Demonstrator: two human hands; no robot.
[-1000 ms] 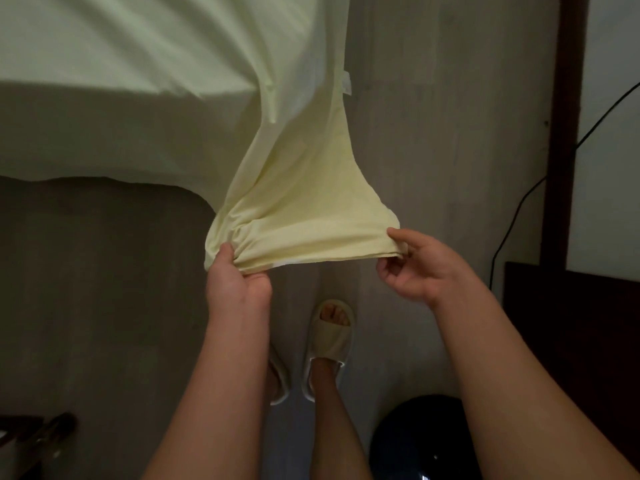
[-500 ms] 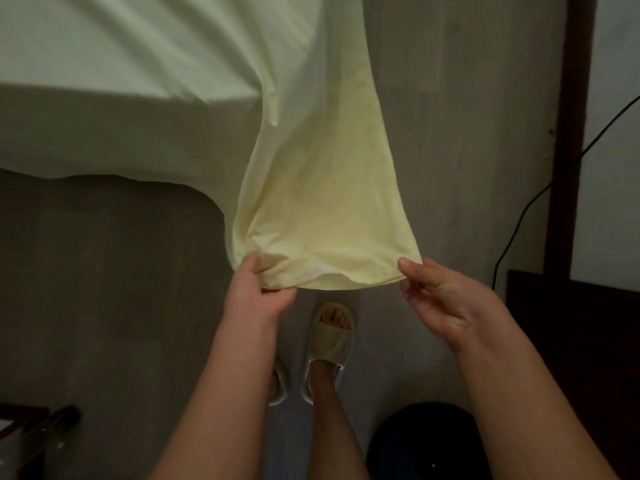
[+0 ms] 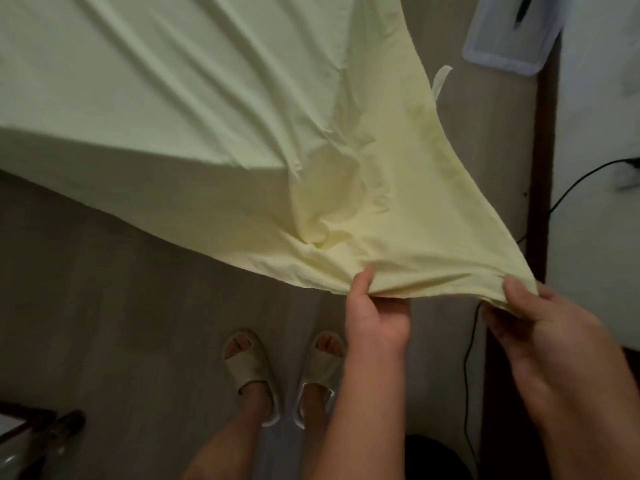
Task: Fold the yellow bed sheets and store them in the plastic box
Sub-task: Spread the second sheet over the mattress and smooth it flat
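Head view: your left hand (image 3: 375, 317) and right hand (image 3: 540, 327) both pinch the yellow sheet's (image 3: 214, 98) hem at 5 o'clock — plastic box (image 3: 502, 53) at 1 o'clock, black cable (image 3: 467, 368) by your slippers (image 3: 284, 372).

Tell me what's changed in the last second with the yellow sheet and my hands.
Both hands have carried the sheet's edge to the right: the left hand now sits right of the slippers, and the right hand is near the dark wooden post. The yellow bed sheet is stretched wider. A plastic box has come into view at the top right. Both hands still pinch the hem; the rest of the sheet remains on the bed.
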